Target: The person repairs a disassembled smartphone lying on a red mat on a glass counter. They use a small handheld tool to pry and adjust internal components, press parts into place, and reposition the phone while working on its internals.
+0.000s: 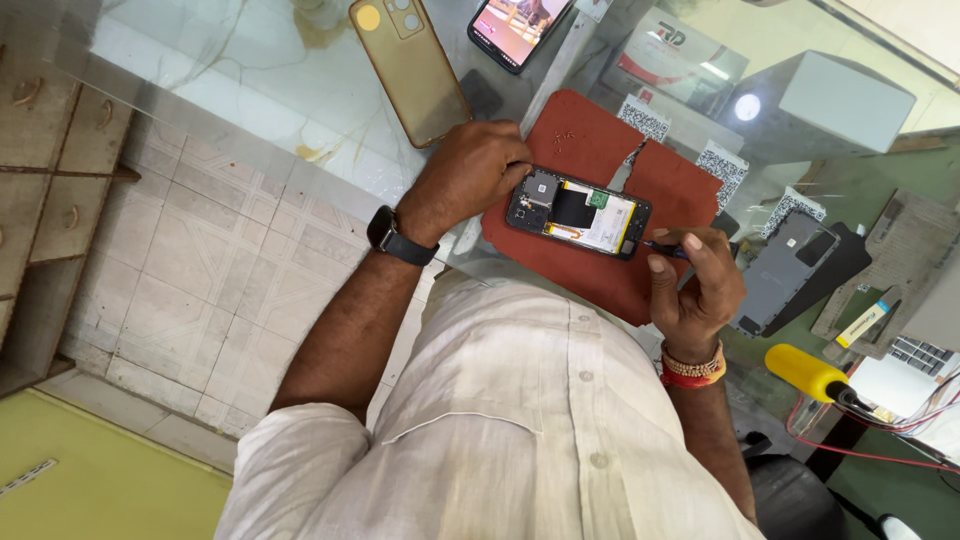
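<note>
An opened phone (580, 212) with its back cover off lies on a red mat (590, 140) on a glass counter. Its white battery and dark circuit board are exposed. My left hand (470, 170), with a dark watch on the wrist, grips the phone's camera end and steadies it. My right hand (695, 290), with red and beaded bands on the wrist, pinches a thin dark tool (665, 248). The tool's tip touches the phone's other end.
A tan phone case (410, 65) and a phone with a lit screen (515, 28) lie farther back. A grey back cover (790, 265) rests right of the mat. A yellow-handled tool (805, 372), red wires (880, 430) and a white box (840, 100) stand at right.
</note>
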